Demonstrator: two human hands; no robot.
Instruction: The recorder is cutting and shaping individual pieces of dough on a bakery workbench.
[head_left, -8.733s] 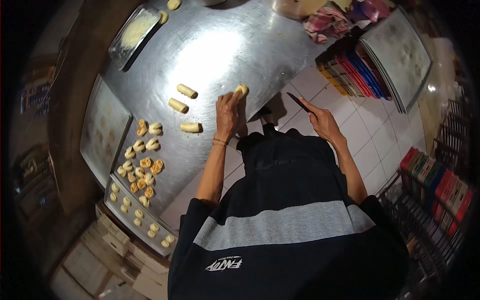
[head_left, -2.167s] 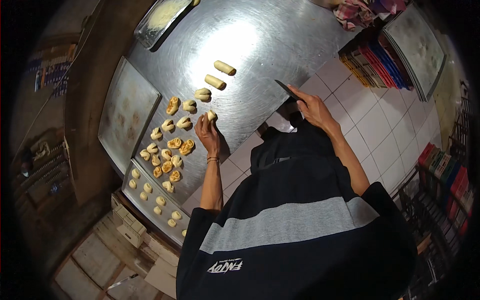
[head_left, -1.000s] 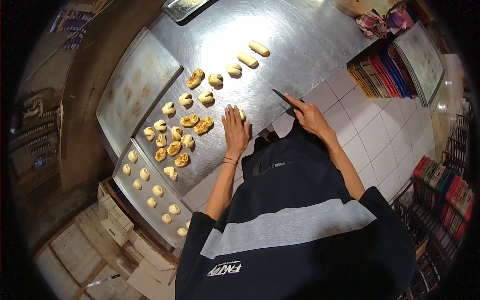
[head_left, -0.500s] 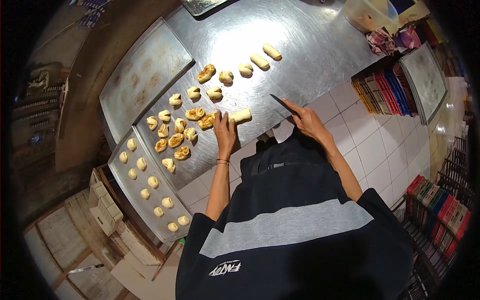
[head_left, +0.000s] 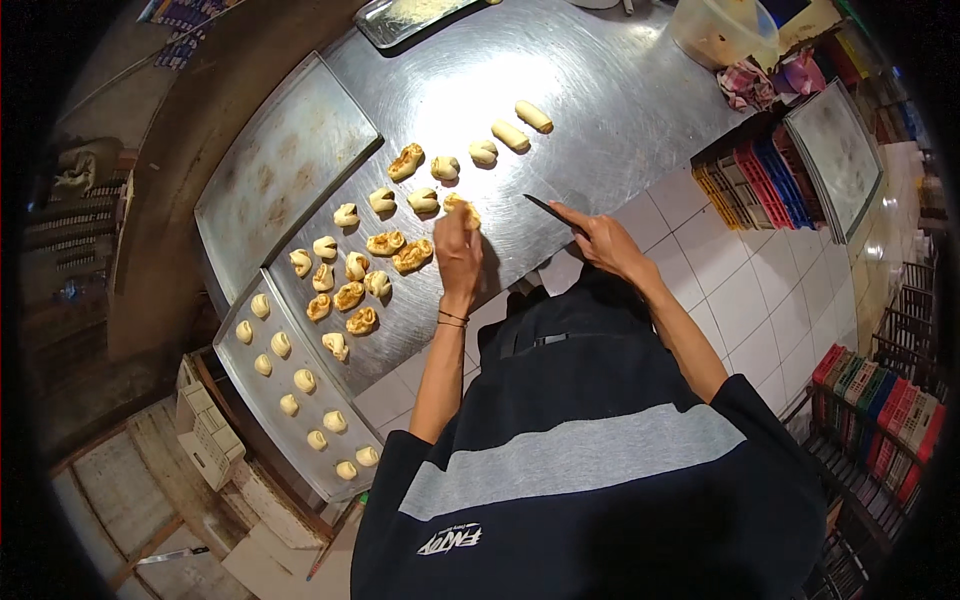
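Note:
My left hand [head_left: 459,262] is closed around a filled dough roll [head_left: 466,211], whose orange-brown filling shows past my fingers over the steel table. A knife [head_left: 548,209] with a dark blade is gripped in my right hand [head_left: 612,246], its tip pointing up and left near the table's front edge. Beside my left hand lies an opened-out roll [head_left: 412,256] with filling showing. Several slit dough rolls [head_left: 423,200] spread leftward over the table. Two uncut dough rolls [head_left: 510,135] rest farther back, right of a slit one [head_left: 483,152].
At the left, a baking tray [head_left: 240,378] carries several shaped dough pieces, and a stained bare tray [head_left: 290,170] adjoins it. A metal tray [head_left: 378,34] stands at the far edge. Back right are a plastic tub [head_left: 725,35], a checked cloth [head_left: 746,84] and coloured crates [head_left: 770,185].
My left hand has gone from resting by a whole-looking roll to holding a roll with its filling exposed, a little higher in view. The knife remains in my right hand; the view has shifted slightly.

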